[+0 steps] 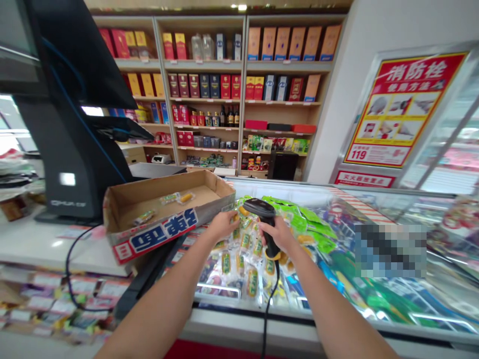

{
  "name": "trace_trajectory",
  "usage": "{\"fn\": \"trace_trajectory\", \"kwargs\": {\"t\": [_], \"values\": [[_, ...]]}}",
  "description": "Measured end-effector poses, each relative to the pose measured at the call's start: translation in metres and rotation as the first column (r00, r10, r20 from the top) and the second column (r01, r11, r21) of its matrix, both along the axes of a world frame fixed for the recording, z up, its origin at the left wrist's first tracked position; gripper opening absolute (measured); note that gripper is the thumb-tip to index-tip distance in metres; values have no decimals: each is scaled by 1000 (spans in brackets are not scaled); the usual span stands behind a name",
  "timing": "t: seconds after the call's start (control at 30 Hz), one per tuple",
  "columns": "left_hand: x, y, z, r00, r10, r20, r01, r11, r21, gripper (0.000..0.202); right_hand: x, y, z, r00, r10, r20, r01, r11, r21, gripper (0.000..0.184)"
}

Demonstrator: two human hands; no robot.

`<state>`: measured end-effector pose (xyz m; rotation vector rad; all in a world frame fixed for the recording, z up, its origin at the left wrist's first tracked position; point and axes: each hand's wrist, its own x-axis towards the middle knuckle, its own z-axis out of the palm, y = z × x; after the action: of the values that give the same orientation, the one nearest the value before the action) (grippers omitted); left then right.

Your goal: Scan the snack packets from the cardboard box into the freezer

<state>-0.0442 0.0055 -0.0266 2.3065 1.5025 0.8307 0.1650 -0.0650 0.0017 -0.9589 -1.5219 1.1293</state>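
My right hand (280,233) is wrapped around the handle of a black barcode scanner (258,207), its head tilted toward the left hand. A cable (266,314) runs down from the scanner's handle. My left hand (224,224) has its fingers closed on a small wrapped snack (235,218), partly hidden by the fingers. Beneath both hands, many clear-wrapped yellow snacks with green labels (252,281) lie spread on the glass counter (318,192). To the left stands an open cardboard box (168,229) with several of the same packets (186,198) inside.
Bright green bags (310,219) lie beyond the snacks to the right. A large black checkout screen (75,55) on a thick stand (67,169) rises at the left. Shelves with boxed goods (202,86) line the back wall. A red fire-hydrant notice (406,107) hangs at right.
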Motion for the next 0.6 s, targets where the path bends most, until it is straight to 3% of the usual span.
{"fn": "trace_trajectory", "kwargs": {"t": [0.07,0.13,0.17,0.23,0.3,0.37,0.47,0.6], "values": [[0,3,0,980,43,194,-49,999,24,29,0,0,0,1000,1,-8,-1,1000,-2,28],[1,7,-2,876,64,478,-76,997,5,26,1,-1,-1,999,13,-32,-13,1000,-11,28],[2,8,-2,776,68,628,-60,998,-33,27,2,-1,-1,998,24,-57,-25,999,-20,28],[6,9,-3,499,91,862,50,990,-133,31,4,-1,-1,991,57,-122,-62,997,-38,29],[11,8,-2,228,128,965,196,965,-174,28,6,-1,-2,982,100,-158,-109,993,-50,30],[14,6,1,51,141,989,282,948,-150,21,7,-1,-2,978,148,-146,-157,986,-56,30],[16,4,5,-64,142,988,321,940,-115,17,7,-2,-2,976,185,-116,-195,978,-80,28],[17,2,8,-97,150,984,356,928,-107,20,3,-6,-2,977,182,-110,-194,975,-112,28]]}}
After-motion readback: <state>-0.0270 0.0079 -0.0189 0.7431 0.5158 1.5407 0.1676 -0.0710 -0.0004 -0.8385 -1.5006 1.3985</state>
